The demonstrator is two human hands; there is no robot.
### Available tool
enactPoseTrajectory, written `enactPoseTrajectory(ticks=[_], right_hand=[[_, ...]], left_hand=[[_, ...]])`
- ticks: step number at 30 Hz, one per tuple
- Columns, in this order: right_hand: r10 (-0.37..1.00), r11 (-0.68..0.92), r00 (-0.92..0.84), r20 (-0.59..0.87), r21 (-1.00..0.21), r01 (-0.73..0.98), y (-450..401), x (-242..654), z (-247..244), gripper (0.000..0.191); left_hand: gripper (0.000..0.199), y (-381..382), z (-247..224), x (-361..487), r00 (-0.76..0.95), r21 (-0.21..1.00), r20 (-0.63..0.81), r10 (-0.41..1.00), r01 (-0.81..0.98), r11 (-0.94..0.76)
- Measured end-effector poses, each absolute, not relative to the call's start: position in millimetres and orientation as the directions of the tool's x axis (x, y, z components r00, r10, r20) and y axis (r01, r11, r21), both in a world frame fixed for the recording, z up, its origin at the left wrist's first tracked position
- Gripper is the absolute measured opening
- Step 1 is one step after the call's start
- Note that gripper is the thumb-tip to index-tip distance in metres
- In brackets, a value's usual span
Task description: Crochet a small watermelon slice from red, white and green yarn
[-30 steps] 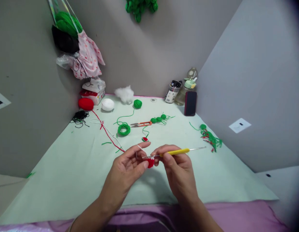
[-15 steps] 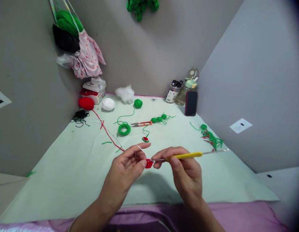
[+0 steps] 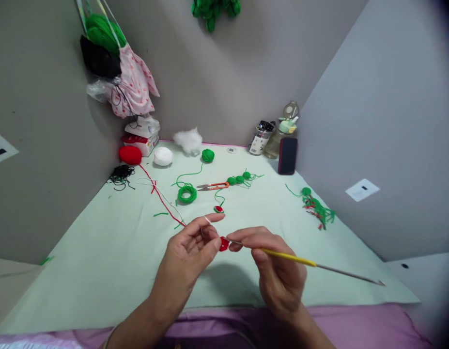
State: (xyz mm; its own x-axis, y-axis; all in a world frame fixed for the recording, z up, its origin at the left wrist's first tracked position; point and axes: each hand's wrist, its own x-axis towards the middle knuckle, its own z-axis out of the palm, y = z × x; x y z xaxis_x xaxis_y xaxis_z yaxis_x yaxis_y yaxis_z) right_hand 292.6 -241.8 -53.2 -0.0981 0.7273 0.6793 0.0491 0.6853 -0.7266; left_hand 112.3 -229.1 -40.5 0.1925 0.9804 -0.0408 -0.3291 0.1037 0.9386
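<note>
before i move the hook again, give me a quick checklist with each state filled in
1. Crochet hook in the right hand: ok, gripped by its yellow handle.
2. Red piece pinched in the left hand: ok.
3. White yarn over the left index finger: ok.
4. Hook's working tip inside a stitch: cannot tell, too small.
5. Scissors apart from both hands: ok.
6. Red strand apart from the white yarn: not ok, they cross.

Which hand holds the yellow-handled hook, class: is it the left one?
No, the yellow-handled hook is in the right hand, while the left hand pinches the red piece.
</note>
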Motion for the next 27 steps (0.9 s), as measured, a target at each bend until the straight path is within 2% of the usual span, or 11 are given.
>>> enactPoseTrajectory(ticks=[7, 13, 16, 19, 24, 27], right_hand=[[0.735, 0.677, -0.043, 0.677, -0.736, 0.008, -240.4, 286.9, -60.0, 0.027], [0.847, 0.519, 0.040, 0.530, -0.810, -0.273, -232.8, 283.9, -59.8, 0.016], [0.879, 0.454, 0.028, 0.477, -0.816, -0.357, -229.4, 285.6, -58.2, 0.016], [0.885, 0.441, 0.024, 0.466, -0.819, -0.367, -228.2, 287.5, -56.4, 0.015], [0.857, 0.484, -0.004, 0.516, -0.806, -0.342, -228.5, 289.4, -54.5, 0.015], [0.848, 0.500, -0.016, 0.530, -0.810, -0.307, -229.3, 291.2, -54.7, 0.015]], left_hand=[[0.033, -229.9, -39.0, 118.6, 0.209, 0.910, -0.064, 0.976, -0.389, 0.143], [0.034, -230.7, -37.9, 114.6, 0.241, 0.905, -0.076, 0.968, -0.391, 0.169], [0.040, -230.8, -33.4, 109.8, 0.337, 0.908, -0.057, 0.940, -0.373, 0.189], [0.040, -229.4, -28.7, 107.1, 0.412, 0.914, -0.045, 0.910, -0.351, 0.204], [0.027, -226.0, -26.7, 102.8, 0.327, 0.958, -0.037, 0.944, -0.258, 0.127], [0.030, -223.8, -26.3, 97.3, 0.334, 0.981, 0.010, 0.942, -0.187, 0.056]])
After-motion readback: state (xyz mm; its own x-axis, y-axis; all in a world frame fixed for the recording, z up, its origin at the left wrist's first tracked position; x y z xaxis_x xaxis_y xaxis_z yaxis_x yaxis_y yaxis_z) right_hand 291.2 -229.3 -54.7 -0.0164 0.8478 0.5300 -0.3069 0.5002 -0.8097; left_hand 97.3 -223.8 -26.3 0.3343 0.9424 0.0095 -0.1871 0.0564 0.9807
